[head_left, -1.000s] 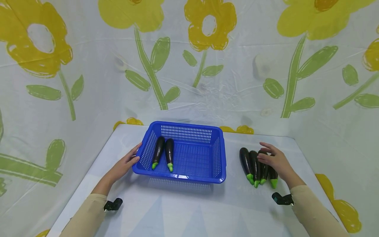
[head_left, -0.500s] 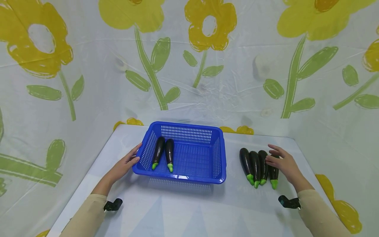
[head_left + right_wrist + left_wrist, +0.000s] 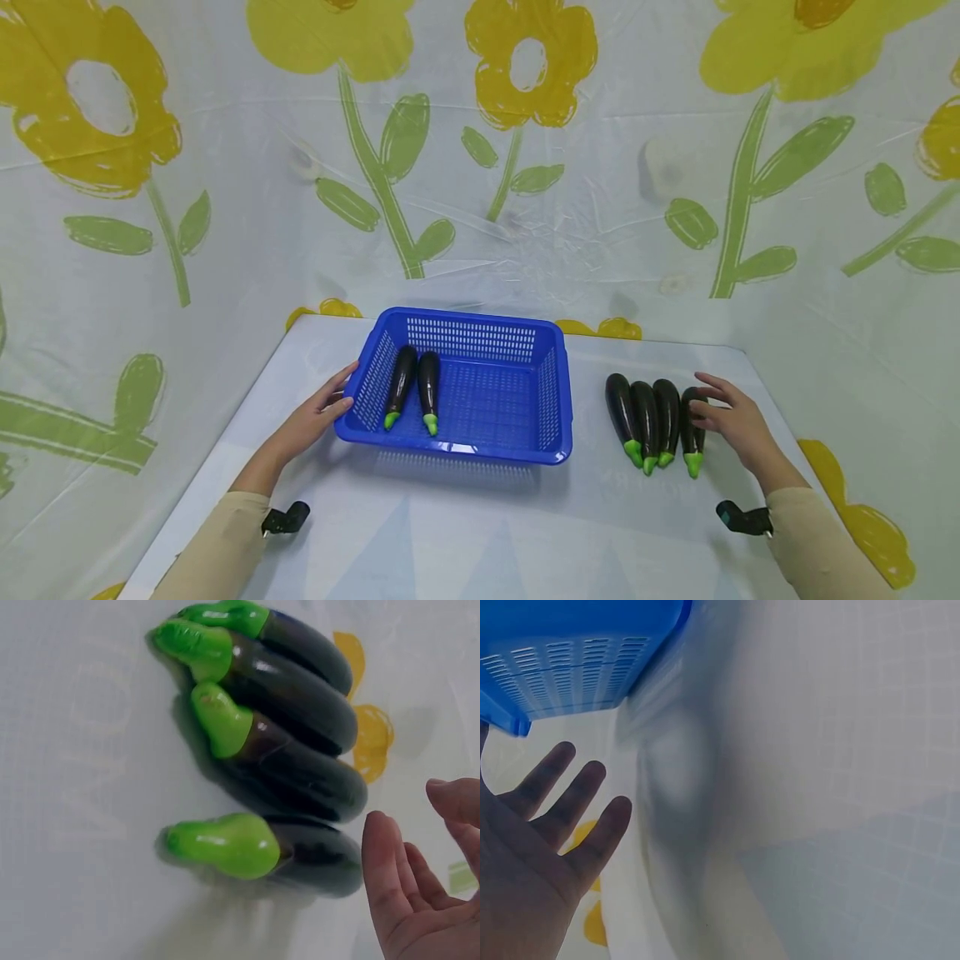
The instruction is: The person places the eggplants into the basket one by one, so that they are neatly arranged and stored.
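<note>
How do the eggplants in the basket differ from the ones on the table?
The basket eggplants number two, the table eggplants four. The basket eggplants lie inside the blue basket, with the left hand at its side; the table eggplants lie on the white table, beside the right hand. Both groups are dark and glossy, with green stem ends.

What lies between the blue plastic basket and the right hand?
Bare white tabletop, then four eggplants, the rightmost partly behind the right hand, in the head view.
</note>
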Action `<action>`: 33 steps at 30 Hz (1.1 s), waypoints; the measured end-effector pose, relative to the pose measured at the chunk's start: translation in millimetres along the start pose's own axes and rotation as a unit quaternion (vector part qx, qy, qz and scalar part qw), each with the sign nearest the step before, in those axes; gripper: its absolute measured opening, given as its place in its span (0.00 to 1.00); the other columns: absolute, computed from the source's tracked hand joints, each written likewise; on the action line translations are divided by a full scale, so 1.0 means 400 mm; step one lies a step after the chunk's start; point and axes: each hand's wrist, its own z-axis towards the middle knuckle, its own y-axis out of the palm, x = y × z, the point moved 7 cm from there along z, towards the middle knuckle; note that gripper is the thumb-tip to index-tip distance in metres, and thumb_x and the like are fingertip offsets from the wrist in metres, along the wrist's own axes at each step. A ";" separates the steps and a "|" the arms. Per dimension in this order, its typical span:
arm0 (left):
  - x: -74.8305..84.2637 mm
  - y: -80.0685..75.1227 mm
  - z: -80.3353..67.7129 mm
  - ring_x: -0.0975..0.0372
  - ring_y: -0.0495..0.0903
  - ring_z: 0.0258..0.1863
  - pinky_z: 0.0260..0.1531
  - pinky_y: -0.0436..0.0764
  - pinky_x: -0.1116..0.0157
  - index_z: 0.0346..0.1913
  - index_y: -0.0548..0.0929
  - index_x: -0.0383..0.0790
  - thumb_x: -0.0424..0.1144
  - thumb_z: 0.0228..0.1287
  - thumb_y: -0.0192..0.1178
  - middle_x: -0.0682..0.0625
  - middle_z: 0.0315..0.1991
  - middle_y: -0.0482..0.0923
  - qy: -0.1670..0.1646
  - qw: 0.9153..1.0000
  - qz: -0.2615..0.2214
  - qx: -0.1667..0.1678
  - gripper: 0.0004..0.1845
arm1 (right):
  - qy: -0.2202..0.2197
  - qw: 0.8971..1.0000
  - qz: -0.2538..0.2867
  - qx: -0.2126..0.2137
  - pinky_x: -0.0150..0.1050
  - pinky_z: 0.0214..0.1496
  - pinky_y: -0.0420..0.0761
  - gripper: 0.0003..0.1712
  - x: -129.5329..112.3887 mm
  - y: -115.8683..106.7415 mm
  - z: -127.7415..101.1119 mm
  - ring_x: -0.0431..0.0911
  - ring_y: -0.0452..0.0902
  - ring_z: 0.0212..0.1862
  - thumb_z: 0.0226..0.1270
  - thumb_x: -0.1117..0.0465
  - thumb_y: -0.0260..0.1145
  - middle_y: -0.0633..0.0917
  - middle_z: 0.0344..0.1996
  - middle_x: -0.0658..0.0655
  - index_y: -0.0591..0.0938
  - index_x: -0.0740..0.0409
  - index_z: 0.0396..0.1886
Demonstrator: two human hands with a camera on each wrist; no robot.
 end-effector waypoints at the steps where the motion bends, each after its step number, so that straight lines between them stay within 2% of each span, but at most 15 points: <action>1: 0.000 -0.001 0.000 0.29 0.59 0.71 0.62 0.66 0.31 0.83 0.49 0.54 0.51 0.80 0.49 0.27 0.76 0.55 0.002 1.000 0.001 0.001 0.36 | 0.002 1.000 -0.004 0.002 0.35 0.47 0.86 0.38 0.003 -0.001 -0.001 0.57 0.81 0.55 0.79 0.59 0.59 0.62 0.70 0.81 0.55 0.66 0.80; 5: 0.000 -0.007 -0.001 0.30 0.60 0.71 0.60 0.69 0.31 0.83 0.50 0.54 0.50 0.79 0.51 0.28 0.75 0.57 0.011 1.000 0.011 0.007 0.36 | 0.015 1.000 -0.017 0.004 0.33 0.47 0.86 0.38 0.015 -0.005 -0.006 0.70 0.71 0.64 0.80 0.58 0.58 0.61 0.71 0.81 0.55 0.66 0.80; 8: 0.002 -0.011 -0.001 0.32 0.61 0.71 0.60 0.70 0.31 0.83 0.51 0.55 0.50 0.79 0.52 0.29 0.75 0.59 0.020 0.999 0.022 0.012 0.36 | 0.026 0.999 -0.028 0.002 0.34 0.50 0.85 0.38 0.027 -0.008 -0.006 0.73 0.66 0.67 0.80 0.57 0.58 0.59 0.72 0.80 0.55 0.65 0.80; 11: 0.006 -0.013 -0.001 0.33 0.63 0.70 0.61 0.69 0.32 0.82 0.52 0.55 0.49 0.78 0.53 0.32 0.76 0.59 0.028 0.999 0.029 0.016 0.36 | 0.034 0.999 -0.042 0.006 0.46 0.59 0.82 0.39 0.038 -0.011 -0.005 0.73 0.64 0.69 0.79 0.56 0.59 0.59 0.73 0.80 0.55 0.64 0.80; 13: 0.008 -0.014 -0.002 0.34 0.64 0.70 0.62 0.68 0.32 0.82 0.53 0.55 0.49 0.78 0.53 0.33 0.76 0.58 0.031 0.999 0.031 0.018 0.36 | 0.041 0.998 -0.048 0.009 0.58 0.65 0.75 0.39 0.047 -0.011 -0.004 0.73 0.62 0.70 0.79 0.55 0.59 0.58 0.74 0.79 0.56 0.64 0.80; 15: 0.010 -0.014 -0.002 0.35 0.64 0.70 0.62 0.68 0.32 0.82 0.53 0.55 0.49 0.78 0.53 0.34 0.77 0.58 0.032 0.999 0.034 0.018 0.36 | 0.049 0.997 -0.053 0.010 0.66 0.67 0.69 0.39 0.057 -0.010 -0.003 0.74 0.60 0.70 0.79 0.54 0.59 0.57 0.74 0.79 0.56 0.64 0.80; 18: 0.012 -0.015 -0.003 0.34 0.64 0.70 0.62 0.68 0.32 0.82 0.53 0.55 0.49 0.78 0.53 0.34 0.77 0.57 0.032 0.999 0.038 0.017 0.35 | 0.057 0.997 -0.057 0.005 0.72 0.67 0.64 0.39 0.073 -0.008 -0.002 0.75 0.57 0.71 0.79 0.53 0.59 0.54 0.75 0.80 0.56 0.63 0.80; 22: 0.014 -0.015 -0.005 0.35 0.63 0.70 0.64 0.65 0.31 0.82 0.52 0.54 0.50 0.79 0.51 0.34 0.78 0.56 0.030 0.999 0.040 0.015 0.35 | 0.056 0.996 -0.063 -0.004 0.74 0.66 0.63 0.41 0.086 -0.004 0.001 0.77 0.54 0.72 0.79 0.52 0.59 0.51 0.75 0.81 0.54 0.62 0.81; 25: 0.016 -0.015 -0.006 0.35 0.63 0.70 0.64 0.64 0.30 0.83 0.52 0.54 0.51 0.79 0.50 0.34 0.78 0.56 0.028 0.999 0.044 0.013 0.35 | 0.054 0.997 -0.055 -0.013 0.72 0.67 0.64 0.42 0.093 0.001 0.003 0.78 0.52 0.72 0.78 0.53 0.60 0.49 0.75 0.82 0.53 0.63 0.81; 30: 0.021 -0.014 -0.008 0.34 0.63 0.70 0.64 0.63 0.30 0.83 0.51 0.52 0.51 0.80 0.49 0.33 0.78 0.54 0.029 0.999 0.044 0.010 0.35 | 0.051 0.998 -0.033 -0.024 0.67 0.68 0.67 0.42 0.099 0.013 0.006 0.78 0.54 0.72 0.78 0.56 0.60 0.47 0.75 0.82 0.53 0.64 0.81; 33: 0.021 -0.013 -0.008 0.34 0.62 0.70 0.64 0.63 0.30 0.83 0.50 0.52 0.51 0.80 0.49 0.33 0.78 0.53 0.028 0.999 0.043 0.009 0.35 | 0.051 0.998 -0.037 -0.028 0.69 0.68 0.66 0.41 0.101 0.016 0.007 0.78 0.55 0.71 0.78 0.55 0.60 0.47 0.75 0.82 0.53 0.65 0.80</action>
